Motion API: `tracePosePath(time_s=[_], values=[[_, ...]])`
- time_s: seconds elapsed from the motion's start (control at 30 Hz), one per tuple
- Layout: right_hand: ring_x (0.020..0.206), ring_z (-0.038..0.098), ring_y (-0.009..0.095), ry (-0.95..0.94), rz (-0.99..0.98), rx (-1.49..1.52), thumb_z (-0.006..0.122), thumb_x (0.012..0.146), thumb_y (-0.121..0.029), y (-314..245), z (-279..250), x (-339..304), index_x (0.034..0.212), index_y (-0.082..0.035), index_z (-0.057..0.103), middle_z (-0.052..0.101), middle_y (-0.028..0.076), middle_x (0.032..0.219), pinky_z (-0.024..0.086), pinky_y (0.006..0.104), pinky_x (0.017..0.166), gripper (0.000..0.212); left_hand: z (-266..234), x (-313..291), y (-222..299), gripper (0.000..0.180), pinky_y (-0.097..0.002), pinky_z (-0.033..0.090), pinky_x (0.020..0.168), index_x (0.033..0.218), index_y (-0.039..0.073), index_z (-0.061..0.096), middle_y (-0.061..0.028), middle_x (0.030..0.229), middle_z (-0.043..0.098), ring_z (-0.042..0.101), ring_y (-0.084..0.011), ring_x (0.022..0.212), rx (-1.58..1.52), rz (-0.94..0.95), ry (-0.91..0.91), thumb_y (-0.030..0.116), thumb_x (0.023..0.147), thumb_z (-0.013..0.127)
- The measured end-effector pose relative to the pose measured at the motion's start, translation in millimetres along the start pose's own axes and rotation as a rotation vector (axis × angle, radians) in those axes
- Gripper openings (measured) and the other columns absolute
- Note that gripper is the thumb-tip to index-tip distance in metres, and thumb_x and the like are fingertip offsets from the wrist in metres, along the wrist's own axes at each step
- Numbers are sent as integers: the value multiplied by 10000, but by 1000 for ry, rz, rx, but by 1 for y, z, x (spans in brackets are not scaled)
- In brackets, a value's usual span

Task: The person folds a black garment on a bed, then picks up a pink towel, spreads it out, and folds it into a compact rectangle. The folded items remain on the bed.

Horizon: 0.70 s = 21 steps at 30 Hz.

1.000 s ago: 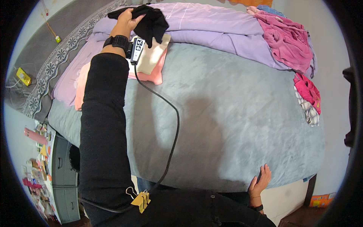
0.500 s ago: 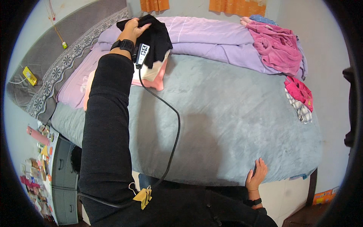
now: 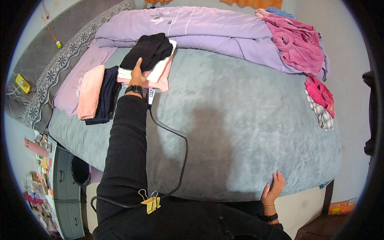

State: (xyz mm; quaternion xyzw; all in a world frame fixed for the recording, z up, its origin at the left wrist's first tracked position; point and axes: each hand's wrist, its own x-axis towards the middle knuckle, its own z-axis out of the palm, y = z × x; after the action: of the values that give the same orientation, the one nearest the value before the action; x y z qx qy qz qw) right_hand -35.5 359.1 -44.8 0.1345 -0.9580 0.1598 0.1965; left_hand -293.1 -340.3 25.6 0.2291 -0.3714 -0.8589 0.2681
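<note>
My left hand [image 3: 137, 76] reaches far over the bed to the near edge of a stack of folded clothes. Its thumb lies against a folded black garment [image 3: 149, 50] on top, and the other fingers spread over the pale layers, partly hidden. Beneath the black garment show a white garment [image 3: 163, 69] and a pink garment [image 3: 163, 83]. Left of this stack lie a peach folded cloth [image 3: 91, 92] and a dark navy folded garment [image 3: 107, 94], side by side and overlapping. At the bed's near edge, my right hand [image 3: 273, 188] rests with its fingers extended, holding nothing.
A grey-blue sheet [image 3: 248, 108] covers the bed. Along its far side lies a lilac quilt [image 3: 224, 26], with a pink fleece garment [image 3: 296, 44] heaped at the right. Red clothing [image 3: 320, 96] sits below. A black cable [image 3: 187, 152] trails from my left wrist. Drawers [image 3: 66, 172] stand left.
My left hand has come nearer, from the far side of the black garment to its near edge. The garment now lies as a compact folded bundle on the stack. My right hand stays put.
</note>
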Motion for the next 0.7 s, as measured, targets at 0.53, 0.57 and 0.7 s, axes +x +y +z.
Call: tracePosePath(time_s=[0.53,0.57,0.7], values=[[1207,418,346,111,-15,74,604,721,-149,-3,2,5,1197,-44,512,467,173,1297,295,471,1020,496,-2,-85,-42,493,-352,519,708,1073,-68,517,-159,912,615,622,-269,830,1019,141,-470,394,902,519],[1214,414,341,73,27,69,603,737,-156,-5,0,7,1204,-47,510,462,170,1304,288,473,1027,488,11,-102,-55,431,-326,529,589,990,-34,543,-97,780,621,626,-241,674,603,-174,-164,385,928,470],[1196,433,338,55,-29,143,608,753,-173,-7,-14,17,1200,-51,511,481,155,1280,296,474,1023,473,35,-237,-101,569,-401,454,850,1242,109,456,-164,1187,499,518,-269,1067,1408,55,-834,367,783,670]])
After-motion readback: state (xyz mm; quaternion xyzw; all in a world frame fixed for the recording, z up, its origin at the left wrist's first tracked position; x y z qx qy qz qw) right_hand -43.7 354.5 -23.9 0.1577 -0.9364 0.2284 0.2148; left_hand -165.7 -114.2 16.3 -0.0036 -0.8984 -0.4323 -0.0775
